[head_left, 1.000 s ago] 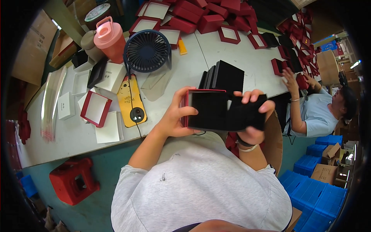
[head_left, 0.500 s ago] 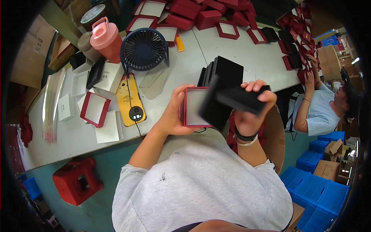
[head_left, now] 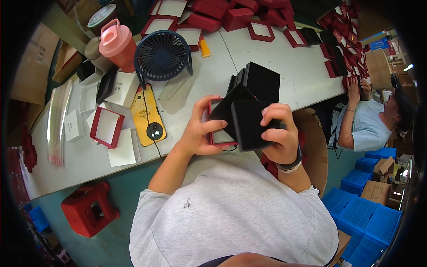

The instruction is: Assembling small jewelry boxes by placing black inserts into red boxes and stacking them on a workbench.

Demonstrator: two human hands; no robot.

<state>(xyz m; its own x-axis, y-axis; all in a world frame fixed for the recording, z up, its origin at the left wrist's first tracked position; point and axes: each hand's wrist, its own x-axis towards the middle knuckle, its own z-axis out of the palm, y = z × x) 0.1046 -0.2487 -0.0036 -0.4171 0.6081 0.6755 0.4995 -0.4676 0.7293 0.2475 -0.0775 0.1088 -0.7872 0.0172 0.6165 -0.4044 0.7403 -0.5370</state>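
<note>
1. Head view, the hands: the left hand (head_left: pixel 195 133) curls around the left edge of a shallow red-rimmed box tray (head_left: pixel 216 133), thumb over its near rim and fingers up its far side. The fingers are closed on it, not spread. The right hand (head_left: pixel 278 131) clamps a black square pad (head_left: pixel 247 124), fingers folded over its top edge and thumb hidden behind, so how far the thumb wraps cannot be told.

2. Head view, where the things sit: tray and pad are held in the air at chest height, just near of the table edge (head_left: pixel 275 95), with the pad tilted and overlapping the tray's right half. A stack of black pads (head_left: pixel 260 82) stands on the table just beyond them.

3. Head view, handling judgement: the tray looks like thin card, light and stiff, but easy to dent at the rim, so it is best held by its side walls, as it is now. The pad looks like soft, matt foam or flocked card: light, slightly squashy and not slippery. Taking it by opposite edges would keep its face unmarked.

4. Head view, surroundings: to the left lie a yellow phone (head_left: pixel 147 116), a dark desk fan (head_left: pixel 162 55) and a pink bottle (head_left: pixel 118 44). Another person (head_left: pixel 369 127) works at the far right.
</note>
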